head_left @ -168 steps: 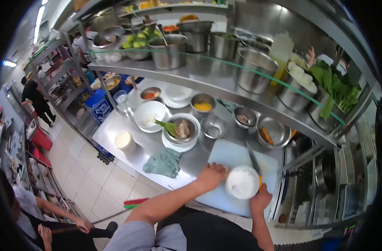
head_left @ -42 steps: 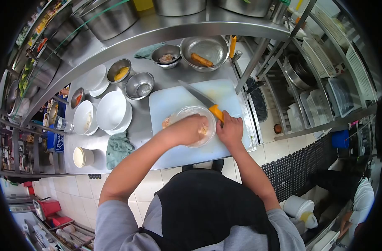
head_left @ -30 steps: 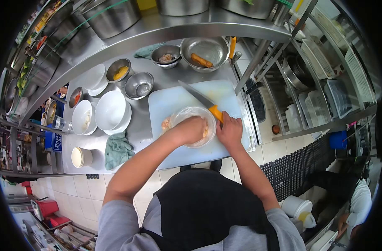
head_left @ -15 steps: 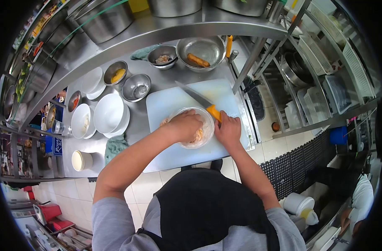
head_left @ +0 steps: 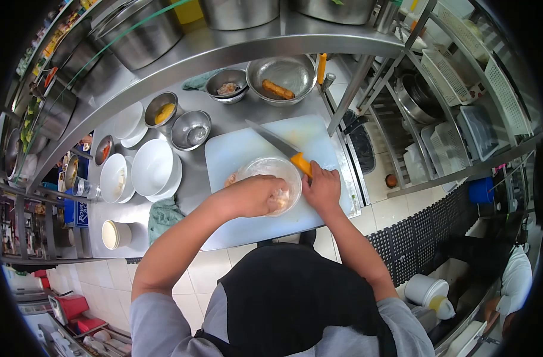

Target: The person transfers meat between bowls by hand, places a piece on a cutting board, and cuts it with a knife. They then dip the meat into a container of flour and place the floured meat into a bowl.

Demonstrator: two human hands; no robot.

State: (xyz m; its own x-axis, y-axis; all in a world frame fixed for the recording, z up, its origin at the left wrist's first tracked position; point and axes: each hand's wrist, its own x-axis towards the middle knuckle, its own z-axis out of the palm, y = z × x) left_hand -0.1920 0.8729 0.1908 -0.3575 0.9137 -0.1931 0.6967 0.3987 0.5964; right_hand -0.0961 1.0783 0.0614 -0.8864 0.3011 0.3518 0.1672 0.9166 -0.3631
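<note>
On a pale cutting board [head_left: 236, 229] stands a clear round container [head_left: 292, 172] with pale, pinkish food inside. My left hand [head_left: 256, 195] reaches into it, fingers curled down over the food; what they grip is hidden. More pinkish food shows beside the container, left of its rim. My right hand [head_left: 322, 187] is at the container's right edge, its thumb and fingers closed round the rear end of the orange handle of a knife [head_left: 301, 162]. The blade lies across the board behind the container, its tip pointing away to the left.
White bowls [head_left: 154, 166] and small steel bowls [head_left: 191, 130] stand left of the board. Behind it, a large steel bowl [head_left: 289, 71] holds a brown roll. A green cloth [head_left: 164, 220] and white tubs [head_left: 115, 234] are near the left front. An overhead steel shelf [head_left: 224, 50] holds pots.
My left hand has shifted down and its fingers sit lower in the container, uncovering the far rim. My right hand has barely moved. The whole view has shifted slightly.
</note>
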